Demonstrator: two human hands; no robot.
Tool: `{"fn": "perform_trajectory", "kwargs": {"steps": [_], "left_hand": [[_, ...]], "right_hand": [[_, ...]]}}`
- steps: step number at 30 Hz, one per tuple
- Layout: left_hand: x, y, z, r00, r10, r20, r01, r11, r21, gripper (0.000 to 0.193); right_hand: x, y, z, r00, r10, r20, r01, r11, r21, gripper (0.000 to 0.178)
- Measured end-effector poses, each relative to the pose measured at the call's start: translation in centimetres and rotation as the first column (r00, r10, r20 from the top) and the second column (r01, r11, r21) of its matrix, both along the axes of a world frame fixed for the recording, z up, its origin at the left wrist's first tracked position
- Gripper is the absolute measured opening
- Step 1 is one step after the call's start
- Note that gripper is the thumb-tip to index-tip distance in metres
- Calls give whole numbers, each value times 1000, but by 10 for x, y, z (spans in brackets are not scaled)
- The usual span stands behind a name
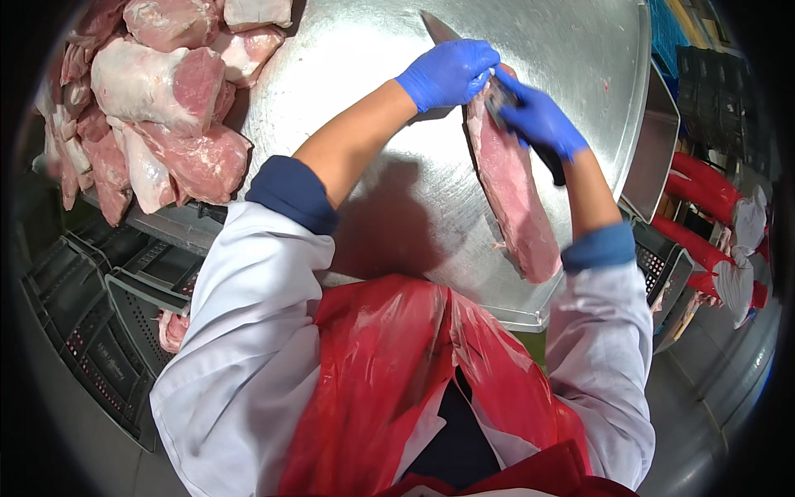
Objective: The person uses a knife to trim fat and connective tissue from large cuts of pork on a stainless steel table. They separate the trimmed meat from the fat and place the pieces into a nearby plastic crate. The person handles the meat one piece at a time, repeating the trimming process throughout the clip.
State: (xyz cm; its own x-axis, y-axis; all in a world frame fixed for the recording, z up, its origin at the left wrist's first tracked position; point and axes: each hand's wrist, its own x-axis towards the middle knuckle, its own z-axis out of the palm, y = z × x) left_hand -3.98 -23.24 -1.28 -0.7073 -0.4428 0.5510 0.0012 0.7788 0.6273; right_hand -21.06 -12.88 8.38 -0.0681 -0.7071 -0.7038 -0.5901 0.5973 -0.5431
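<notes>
A long strip of pink meat (515, 195), like a loin, lies lengthwise in front of me on the metal table (414, 215). My right hand (542, 116), in a blue glove, is closed around a knife (440, 30) over the strip's far part. The dark handle end sticks out below that hand, and the blade tip shows beyond my left hand. My left hand (449, 76), gloved in blue too, is curled into a fist at the meat's far end. It partly covers the blade, and what its fingers pinch is hidden.
Large pieces of raw meat (157, 91) are heaped at the table's far left. Dark perforated crates (137, 306) stand below on the left, one holding meat. Right of the table are a metal bin (654, 141), another crate (662, 265) and red and white clothing (712, 248).
</notes>
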Motion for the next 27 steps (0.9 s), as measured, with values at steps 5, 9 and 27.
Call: {"fn": "perform_trajectory", "kwargs": {"steps": [5,9,27], "left_hand": [[14,3,15,993,116,32,-117,993,30,16],[21,10,27,987,149,-63,-145,988,57,16],[194,155,146,891,453,-17,-452,884,-118,13]], "right_hand": [[-14,7,24,977,209,49,-212,975,69,74],[-16,41,49,958,285,-17,-278,944,181,76],[-73,330,36,816,505,-283,-528,849,-7,82]]}}
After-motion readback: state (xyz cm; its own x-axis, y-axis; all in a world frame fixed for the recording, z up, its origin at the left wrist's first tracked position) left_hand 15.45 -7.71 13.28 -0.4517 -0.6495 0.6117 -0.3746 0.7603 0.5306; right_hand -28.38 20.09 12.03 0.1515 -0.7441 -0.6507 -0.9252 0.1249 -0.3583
